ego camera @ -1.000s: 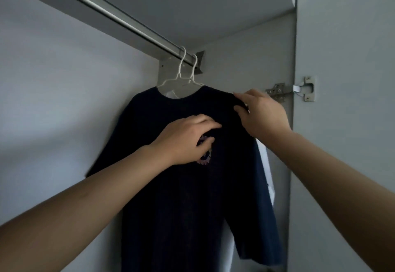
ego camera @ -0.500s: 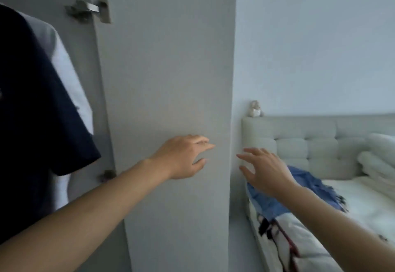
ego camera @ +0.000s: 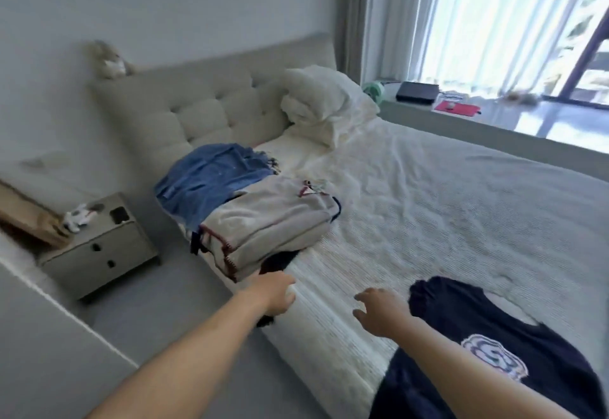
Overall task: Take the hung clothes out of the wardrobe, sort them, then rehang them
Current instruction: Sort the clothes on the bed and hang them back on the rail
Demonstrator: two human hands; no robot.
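A navy t-shirt (ego camera: pixel 494 336) with a pale round logo lies flat on the bed (ego camera: pixel 428 204) at the lower right. Further up the bed's left side sits a pile of clothes: a blue denim garment (ego camera: pixel 211 181), a cream knit with dark red trim (ego camera: pixel 270 221) and a black garment (ego camera: pixel 280 260) under it. My left hand (ego camera: pixel 275 293) hovers at the bed's edge just below that pile, fingers bent downward, nothing seen in it. My right hand (ego camera: pixel 379 315) is over the sheet with fingers spread, just left of the navy t-shirt's sleeve. The wardrobe is out of view.
A grey nightstand (ego camera: pixel 99 254) with small items stands left of the bed, beside the padded headboard (ego camera: pixel 204 112). White pillows (ego camera: pixel 326 102) lie at the head. A window ledge (ego camera: pixel 461 112) with a black box and a red item runs along the far side.
My view swung right from the wardrobe and its hung navy shirt to the bed. Both hands let go of that shirt and now reach out low over the bed's near edge.
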